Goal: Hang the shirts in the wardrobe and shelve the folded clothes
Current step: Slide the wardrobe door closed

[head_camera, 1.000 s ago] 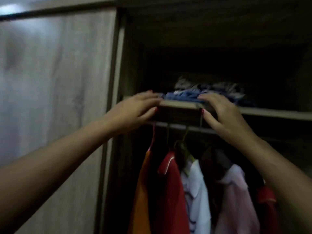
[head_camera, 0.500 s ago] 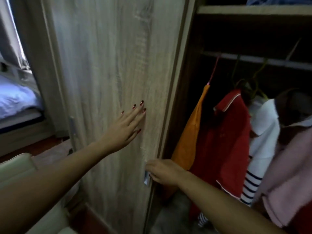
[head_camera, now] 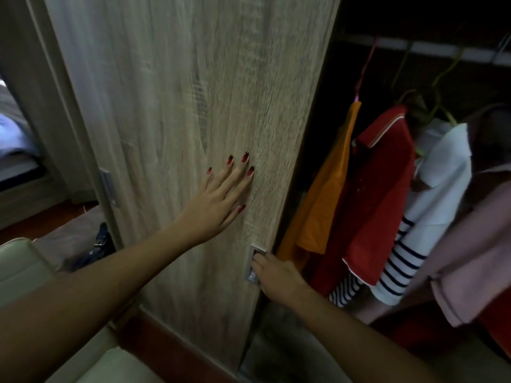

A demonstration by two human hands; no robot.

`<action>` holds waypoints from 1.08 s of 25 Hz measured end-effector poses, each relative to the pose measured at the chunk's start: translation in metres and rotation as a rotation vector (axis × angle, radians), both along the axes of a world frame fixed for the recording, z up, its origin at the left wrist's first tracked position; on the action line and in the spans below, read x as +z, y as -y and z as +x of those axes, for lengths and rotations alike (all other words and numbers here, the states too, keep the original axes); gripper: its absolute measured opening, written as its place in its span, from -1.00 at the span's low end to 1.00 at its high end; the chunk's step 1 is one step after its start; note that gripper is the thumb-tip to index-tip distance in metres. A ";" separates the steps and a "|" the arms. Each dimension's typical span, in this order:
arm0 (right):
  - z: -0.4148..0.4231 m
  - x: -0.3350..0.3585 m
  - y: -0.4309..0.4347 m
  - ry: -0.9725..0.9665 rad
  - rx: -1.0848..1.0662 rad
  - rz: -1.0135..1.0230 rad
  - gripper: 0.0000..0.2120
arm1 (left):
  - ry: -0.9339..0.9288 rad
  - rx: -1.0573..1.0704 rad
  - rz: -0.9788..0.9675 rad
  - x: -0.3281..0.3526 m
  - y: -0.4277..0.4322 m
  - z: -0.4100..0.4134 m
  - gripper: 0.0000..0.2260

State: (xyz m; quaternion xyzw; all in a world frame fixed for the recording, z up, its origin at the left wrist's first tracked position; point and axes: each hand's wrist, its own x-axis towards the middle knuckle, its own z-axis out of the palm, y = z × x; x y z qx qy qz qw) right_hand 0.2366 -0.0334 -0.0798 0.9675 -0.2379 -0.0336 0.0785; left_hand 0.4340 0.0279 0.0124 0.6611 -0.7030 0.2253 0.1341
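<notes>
A wooden sliding wardrobe door point(head_camera: 179, 92) fills the middle of the view. My left hand point(head_camera: 221, 197) presses flat on it with straight fingers. My right hand point(head_camera: 276, 275) has its fingers hooked into the metal recessed handle point(head_camera: 253, 265) at the door's right edge. Right of the door the wardrobe is open. On the rail point(head_camera: 442, 52) hang an orange shirt point(head_camera: 326, 194), a red polo shirt point(head_camera: 378, 194), a white shirt with navy stripes point(head_camera: 437, 194) and a pink shirt point(head_camera: 475, 258).
A cream padded seat point(head_camera: 25, 269) sits at lower left, with a dark bag point(head_camera: 96, 247) on the floor beside it. A bed with pale blue bedding point(head_camera: 13, 139) shows at far left. A second metal handle point(head_camera: 108, 186) is on the door's left edge.
Both hands left the top shelf with its folded clothes and came down. The left hand now lies flat on the door and the right hand has gone to the handle.
</notes>
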 end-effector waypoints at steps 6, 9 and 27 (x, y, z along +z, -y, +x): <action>-0.081 -0.006 -0.007 0.132 -0.074 0.037 -0.61 | 0.095 -0.094 -0.065 -0.013 0.015 -0.065 -0.42; -0.136 -0.008 -0.009 0.134 -0.162 0.045 -0.50 | 0.151 -0.179 -0.135 -0.018 0.027 -0.115 -0.44; -0.395 -0.015 -0.025 0.267 -0.880 0.239 -0.59 | 0.421 -0.534 -0.440 -0.022 0.087 -0.393 -0.34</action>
